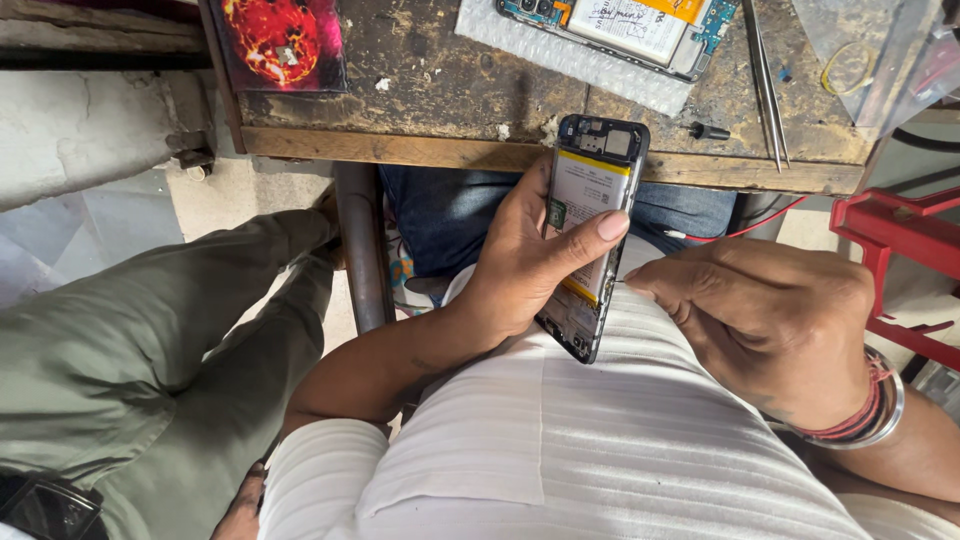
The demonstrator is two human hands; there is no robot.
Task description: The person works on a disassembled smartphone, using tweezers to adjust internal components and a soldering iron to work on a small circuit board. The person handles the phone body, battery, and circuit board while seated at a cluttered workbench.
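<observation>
Head view, looking down our own chest: our left hand (520, 262) comes up from the lower left, forearm slanting across the white ribbed shirt (560, 440), wrist bent so the palm cups the back of an opened phone (590, 235). Its fingers are clamped on the phone, the thumb (590, 238) laid flat across the exposed battery, the other fingers wrapped behind the far edge where we cannot see them. The phone stands nearly upright, tilted a little to the right, its top end above the thumb overlapping the front edge of the wooden workbench (480, 90) and its bottom end below the palm, close to the shirt. Our right hand (765, 320) enters from the lower right, back of the hand toward the camera, bangles (880, 405) at the wrist. Its fingers are curled together, knuckles bunched, the tips pressed to the phone's right edge just beside the left thumb's nail; whether they pinch anything we cannot tell. Beyond the fingertips, on the bench, lie tweezers (766, 85), a small dark bit (708, 131) and a second opened phone (630, 25) on bubble wrap (520, 40).
</observation>
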